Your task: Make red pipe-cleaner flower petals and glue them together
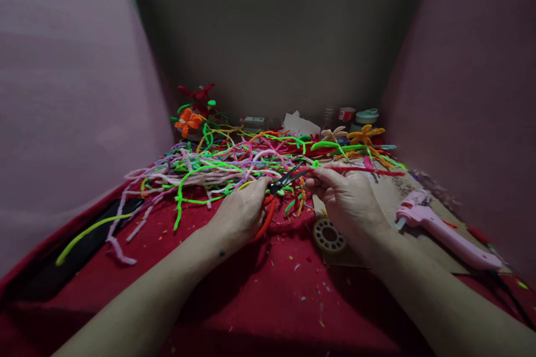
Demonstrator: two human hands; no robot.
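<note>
Left hand (245, 209) is wrapped around the red handles of the scissors (285, 179), blades parted and pointing at the other hand. Right hand (347, 195) pinches a red pipe cleaner (368, 170) between thumb and fingers, its near end at the blade tips, the rest running off to the right. Pile of mixed pipe cleaners (218, 170) sits just behind the hands on the red desk (268, 301). Tape roll (329, 235) lies below the right hand, pink glue gun (448, 231) right of it on cardboard (387, 195).
</note>
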